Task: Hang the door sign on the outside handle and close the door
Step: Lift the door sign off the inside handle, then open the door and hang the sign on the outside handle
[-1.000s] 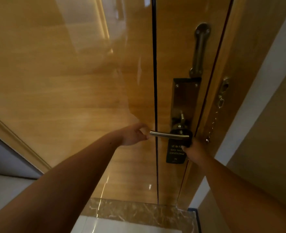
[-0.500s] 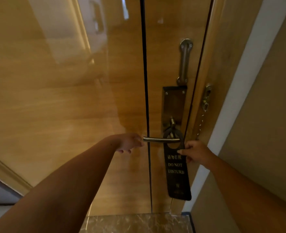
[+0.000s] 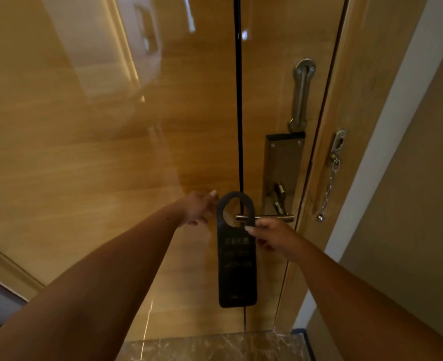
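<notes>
Black door sign [image 3: 237, 267] pinched by right hand [image 3: 272, 237] — ring around handle [image 3: 266, 218] tip — left hand [image 3: 198, 208] spread beside it.

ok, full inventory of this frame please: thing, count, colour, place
door sign: 1, black with faint lettering, hanging upright, its loop around the free end of the lever handle
lever handle: 1, silver, horizontal, below the lock plate
lock plate: 1, dark metal, on the door by its right edge
swing guard bar: 1, silver, above the lock plate
security chain: 1, silver, hanging on the door frame at right
door: 1, glossy tan wood, fills left and centre
floor: 1, marbled brown, bottom centre
left hand: 1, at the sign's left edge by the loop; grip unclear
right hand: 1, fingertips on the sign below the handle
</notes>
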`<control>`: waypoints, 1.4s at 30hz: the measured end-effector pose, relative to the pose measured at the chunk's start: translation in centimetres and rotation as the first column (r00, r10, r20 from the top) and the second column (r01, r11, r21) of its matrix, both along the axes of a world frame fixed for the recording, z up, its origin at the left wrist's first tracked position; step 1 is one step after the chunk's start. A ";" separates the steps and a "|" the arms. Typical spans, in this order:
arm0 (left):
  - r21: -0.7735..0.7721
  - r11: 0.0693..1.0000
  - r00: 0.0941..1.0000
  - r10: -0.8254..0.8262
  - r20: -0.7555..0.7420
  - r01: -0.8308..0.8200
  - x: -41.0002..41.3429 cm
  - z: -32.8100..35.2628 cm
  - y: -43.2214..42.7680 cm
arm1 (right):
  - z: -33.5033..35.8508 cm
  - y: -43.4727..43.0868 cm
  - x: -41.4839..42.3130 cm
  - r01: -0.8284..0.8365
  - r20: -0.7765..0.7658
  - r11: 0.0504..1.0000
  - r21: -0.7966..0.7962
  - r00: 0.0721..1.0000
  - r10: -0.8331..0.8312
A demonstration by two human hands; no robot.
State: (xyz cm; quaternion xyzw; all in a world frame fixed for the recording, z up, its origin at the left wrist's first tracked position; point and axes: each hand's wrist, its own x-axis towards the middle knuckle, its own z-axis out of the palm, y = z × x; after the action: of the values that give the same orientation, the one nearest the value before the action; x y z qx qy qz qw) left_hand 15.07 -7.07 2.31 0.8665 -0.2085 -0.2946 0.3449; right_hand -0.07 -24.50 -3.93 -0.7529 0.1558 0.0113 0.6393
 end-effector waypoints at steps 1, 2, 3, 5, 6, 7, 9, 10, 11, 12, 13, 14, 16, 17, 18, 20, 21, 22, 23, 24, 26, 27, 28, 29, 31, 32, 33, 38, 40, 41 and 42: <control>-0.003 1.000 1.000 -0.018 0.002 0.018 -0.2 0.1 -0.9 | -0.2 -0.9 -0.6 0.002 -0.018 0.999 0.046 1.000 -0.001; -0.006 0.999 0.999 -0.047 0.007 0.047 -0.6 0.1 -1.9 | -0.4 -1.9 -1.2 0.003 -0.034 0.995 0.104 0.999 0.001; -0.010 0.997 0.997 -0.083 0.010 0.083 -0.9 0.1 -3.2 | -0.7 -3.0 -1.8 0.003 -0.050 0.986 0.166 0.999 0.006; 0.014 0.986 0.986 -0.167 0.019 0.167 -1.8 0.0 -5.7 | -1.0 -5.0 -3.1 -0.014 -0.088 0.967 0.255 0.995 0.038; 0.047 0.973 0.974 -0.227 0.029 0.225 -2.3 -0.1 -6.9 | -1.1 -5.9 -3.9 -0.018 -0.113 0.961 0.275 0.992 0.051; 0.090 0.954 0.956 -0.291 0.032 0.287 -2.9 -0.3 -8.2 | -1.3 -6.8 -4.7 -0.011 -0.144 0.960 0.281 0.988 0.054; 0.186 0.902 0.914 -0.404 0.043 0.390 -4.3 -1.4 -10.5 | -1.7 -8.4 -6.4 0.010 -0.211 0.966 0.258 0.977 0.046; 0.251 0.873 0.888 -0.451 0.088 0.419 -4.9 -2.2 -11.4 | -1.9 -9.1 -7.2 0.023 -0.241 0.970 0.242 0.970 0.037; 0.314 0.849 0.857 -0.489 0.164 0.424 -5.5 -3.0 -12.2 | -2.1 -9.9 -8.0 0.046 -0.272 0.974 0.221 0.962 0.016; 0.346 0.849 0.833 -0.493 0.249 0.399 -5.8 -3.6 -12.7 | -2.4 -10.4 -8.7 0.069 -0.298 0.979 0.193 0.955 -0.009; 0.340 0.864 0.826 -0.474 0.304 0.371 -5.7 -4.2 -12.8 | -2.7 -10.7 -9.4 0.093 -0.318 0.982 0.164 0.947 -0.037; 0.313 0.878 0.835 -0.454 0.311 0.361 -5.5 -4.6 -13.0 | -3.0 -11.0 -9.9 0.118 -0.328 0.983 0.143 0.942 -0.065; 0.216 0.908 0.879 -0.408 0.248 0.360 -4.9 -5.4 -12.9 | -3.5 -11.4 -10.9 0.166 -0.338 0.976 0.140 0.935 -0.110; 0.143 0.931 0.910 -0.361 0.203 0.337 -4.9 -5.9 -12.8 | -3.8 -11.6 -11.1 0.192 -0.344 0.969 0.153 0.930 -0.130; 0.056 0.956 0.944 -0.293 0.151 0.288 -5.0 -6.4 -12.6 | -4.0 -11.7 -11.3 0.216 -0.346 0.961 0.173 0.927 -0.146; -0.124 0.980 0.987 -0.149 0.061 0.155 -5.3 -7.9 -12.6 | -4.5 -12.1 -11.4 0.245 -0.333 0.945 0.218 0.928 -0.164; -0.201 0.974 0.995 -0.100 0.026 0.103 -5.5 -8.8 -12.8 | -4.7 -12.3 -11.3 0.245 -0.326 0.941 0.233 0.931 -0.162; -0.258 0.964 0.998 -0.061 -0.005 0.058 -5.6 -9.6 -13.0 | -4.9 -12.4 -11.3 0.239 -0.319 0.939 0.248 0.935 -0.153; -0.305 0.952 0.999 -0.036 -0.033 0.024 -5.5 -10.2 -13.1 | -5.0 -12.4 -11.1 0.235 -0.311 0.935 0.265 0.939 -0.148; -0.327 0.945 0.997 -0.005 -0.071 -0.019 -5.6 -10.7 -13.3 | -5.3 -12.4 -11.0 0.231 -0.309 0.930 0.284 0.941 -0.139; -0.356 0.930 0.988 0.042 -0.146 -0.092 -5.6 -11.7 -13.5 | -5.8 -12.5 -10.8 0.220 -0.299 0.927 0.304 0.946 -0.126; -0.366 0.924 0.986 0.056 -0.159 -0.111 -5.5 -12.4 -13.6 | -6.1 -12.6 -10.8 0.206 -0.295 0.928 0.310 0.949 -0.113; -0.364 0.925 0.987 0.059 -0.153 -0.112 -5.6 -12.7 -13.6 | -6.2 -12.6 -10.8 0.192 -0.285 0.928 0.320 0.953 -0.099; -0.360 0.927 0.989 0.059 -0.132 -0.104 -5.7 -12.7 -13.8 | -6.3 -12.7 -10.9 0.180 -0.272 0.926 0.331 0.958 -0.089; -0.364 0.930 0.998 0.029 -0.063 -0.050 -6.2 -12.2 -13.7 | -6.4 -12.9 -11.2 0.163 -0.252 0.921 0.355 0.965 -0.073; -0.343 0.939 1.000 0.012 -0.008 -0.014 -6.5 -11.9 -13.5 | -6.3 -12.9 -11.3 0.163 -0.239 0.914 0.372 0.968 -0.076; -0.325 0.946 0.999 -0.004 0.037 0.016 -6.6 -12.0 -13.4 | -6.2 -13.0 -11.2 0.177 -0.221 0.906 0.385 0.971 -0.096; -0.358 0.933 0.999 0.037 -0.011 -0.038 -8.1 -11.0 -12.5 | -5.5 -12.8 -10.6 0.224 -0.155 0.880 0.420 0.973 -0.174; -0.432 0.900 0.996 0.026 -0.089 -0.062 -9.4 -10.8 -11.8 | -5.1 -12.6 -10.5 0.235 -0.135 0.877 0.419 0.971 -0.195; -0.456 0.888 0.993 0.010 -0.117 -0.063 -10.3 -10.7 -11.2 | -5.0 -12.4 -10.6 0.243 -0.129 0.874 0.420 0.970 -0.207; -0.454 0.890 0.995 -0.005 -0.104 -0.043 -11.1 -10.7 -10.5 | -4.9 -12.2 -10.7 0.246 -0.124 0.871 0.426 0.969 -0.213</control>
State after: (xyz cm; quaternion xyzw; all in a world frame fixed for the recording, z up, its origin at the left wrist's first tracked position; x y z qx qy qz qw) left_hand 3.93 -17.58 -8.43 0.7472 -0.2456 -0.2780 0.5515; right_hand -10.82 -36.70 -8.87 -0.5651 0.2608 -0.0023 0.7827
